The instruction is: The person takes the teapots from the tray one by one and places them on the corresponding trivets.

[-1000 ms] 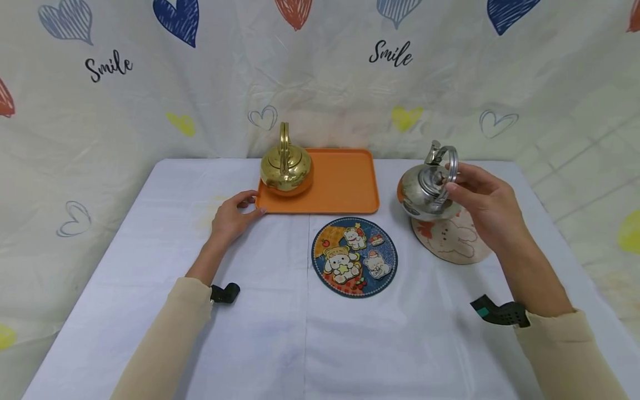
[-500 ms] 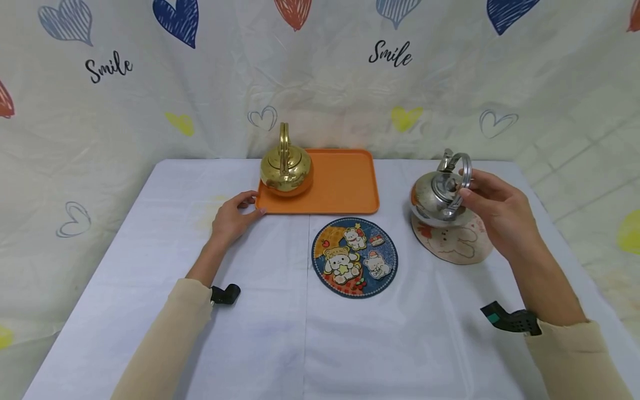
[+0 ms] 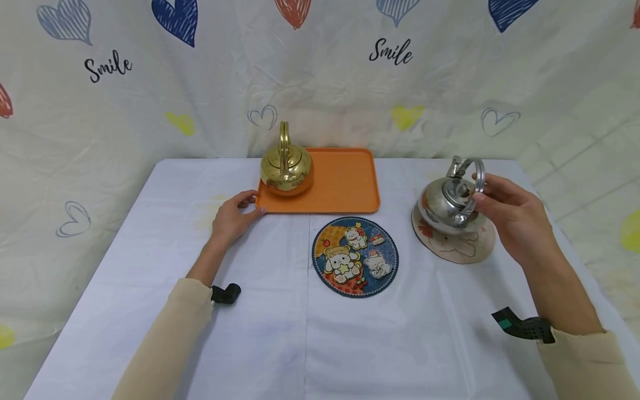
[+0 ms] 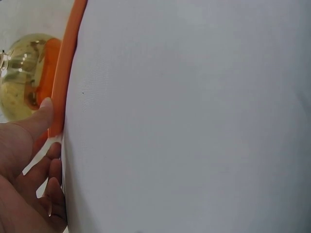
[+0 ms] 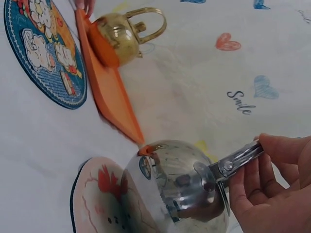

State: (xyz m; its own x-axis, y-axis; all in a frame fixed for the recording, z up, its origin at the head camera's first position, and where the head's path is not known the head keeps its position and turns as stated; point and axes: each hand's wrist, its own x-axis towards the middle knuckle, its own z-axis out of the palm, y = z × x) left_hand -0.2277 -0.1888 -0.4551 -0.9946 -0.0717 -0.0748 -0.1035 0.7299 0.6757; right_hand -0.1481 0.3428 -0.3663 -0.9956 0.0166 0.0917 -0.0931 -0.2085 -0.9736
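Here, gripping the handle of a silver kettle with the right hand, with thumb and fingers pinched narrowly on the loop from its right side. Holding the kettle's body just to the left of that hand, well apart from the left hand and farther right than the orange tray. Positioned over a pale round mat with an animal drawing, hiding the back part of it in the head view; cannot tell whether touching the mat or held slightly above it. Seen also from the right wrist, with the mat's red motif showing beside the shiny body.

With the left hand, pinching the near left corner of the tray, with thumb on the front rim and fingers curled at the left edge. Placed there close to a golden kettle, upright on the tray's left part, but apart from it in the head view.

Between the two hands, just in front of the tray, showing a blue round mat with cartoon animals, laid flat on a white cloth. Dressed in beige sleeves, with black straps at the wrists. Backed by a pale curtain printed with hearts and "Smile".
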